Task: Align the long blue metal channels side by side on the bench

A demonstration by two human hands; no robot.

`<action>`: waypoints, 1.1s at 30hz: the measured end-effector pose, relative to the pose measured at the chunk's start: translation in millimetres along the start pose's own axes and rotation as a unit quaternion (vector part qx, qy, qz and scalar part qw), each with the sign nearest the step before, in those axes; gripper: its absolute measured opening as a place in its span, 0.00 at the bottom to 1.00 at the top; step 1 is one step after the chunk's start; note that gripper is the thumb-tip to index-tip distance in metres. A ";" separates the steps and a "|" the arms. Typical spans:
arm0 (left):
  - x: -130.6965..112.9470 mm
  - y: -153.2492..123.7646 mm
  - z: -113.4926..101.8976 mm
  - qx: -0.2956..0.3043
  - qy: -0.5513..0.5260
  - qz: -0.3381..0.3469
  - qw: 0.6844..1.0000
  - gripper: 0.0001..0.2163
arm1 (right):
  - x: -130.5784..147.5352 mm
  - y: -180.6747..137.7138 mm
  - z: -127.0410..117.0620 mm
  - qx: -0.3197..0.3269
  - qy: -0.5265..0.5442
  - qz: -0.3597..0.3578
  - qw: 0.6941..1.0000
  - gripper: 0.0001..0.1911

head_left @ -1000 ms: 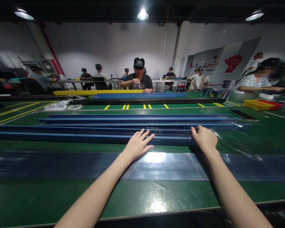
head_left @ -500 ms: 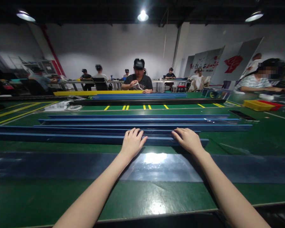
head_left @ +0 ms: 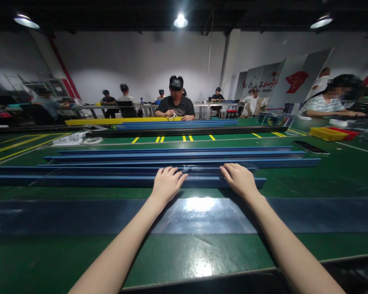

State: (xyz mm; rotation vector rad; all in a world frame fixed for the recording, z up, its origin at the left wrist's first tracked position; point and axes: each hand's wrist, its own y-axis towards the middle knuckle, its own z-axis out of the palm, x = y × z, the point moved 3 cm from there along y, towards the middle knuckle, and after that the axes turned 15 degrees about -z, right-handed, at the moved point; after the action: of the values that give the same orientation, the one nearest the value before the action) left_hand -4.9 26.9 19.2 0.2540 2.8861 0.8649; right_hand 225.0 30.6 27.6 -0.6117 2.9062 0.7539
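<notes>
Several long blue rails lie side by side across the green table in front of me. My left hand rests on the nearest rail with its fingers curled over the top edge. My right hand lies on the same rail a little to the right, fingers bent over it too. A dark glossy strip runs along the table just below both hands, under my forearms.
More blue rails lie farther back. Across the table a person sits behind yellow and blue rails. A yellow tray and a dark flat object lie at the right. Other people sit at tables behind.
My right hand came left from the rail's right end and settled on the nearest rail. The left hand went from spread fingers to curled over the rail's edge.
</notes>
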 end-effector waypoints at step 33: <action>1.4 1.1 -6.0 -0.086 0.042 -0.003 0.995 0.19 | -2.9 -2.6 -1.2 -0.031 -0.051 0.025 0.998 0.24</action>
State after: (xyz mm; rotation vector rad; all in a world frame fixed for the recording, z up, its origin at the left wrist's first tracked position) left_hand -7.1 24.9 24.8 0.1972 2.8624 1.1410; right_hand 228.8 29.0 28.0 -0.4919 2.8241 0.8580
